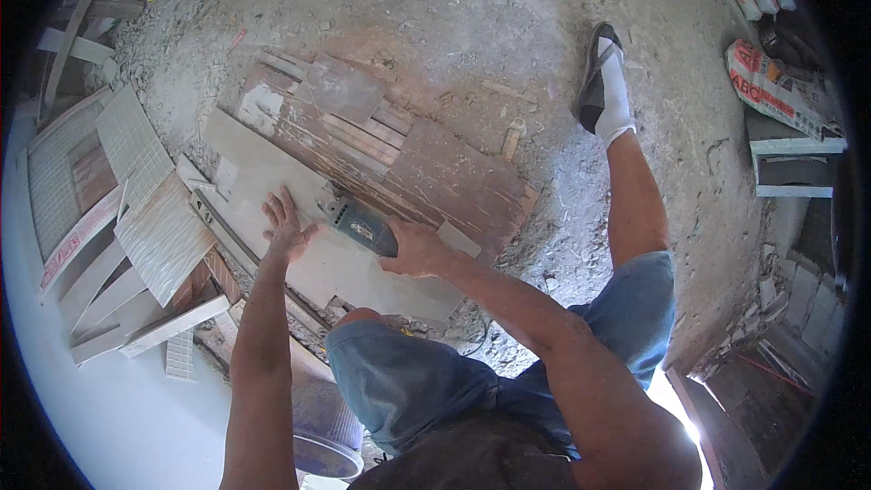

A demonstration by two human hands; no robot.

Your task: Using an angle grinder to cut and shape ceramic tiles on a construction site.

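My right hand [415, 248] is wrapped round the rear body of a dark green angle grinder [363, 228]. The grinder's head points to the left, over a long pale tile [272, 160] that lies slantwise on the ground. My left hand [288, 229] is beside the grinder's head, over the tile, its fingers spread and holding nothing. Whether that palm presses on the tile I cannot tell. Beyond the tile lie worn brown boards [445, 172], streaked with pale dust. The grinder's disc is hard to make out.
Cut tiles and offcuts [136, 141] lean in a pile at the left. A bucket [327, 449] stands beside my left knee. At the right are printed bags [780, 91] and a pale box-like frame [798, 191]. My foot in a dark sandal [594, 82] rests on the dusty, rubble-strewn floor.
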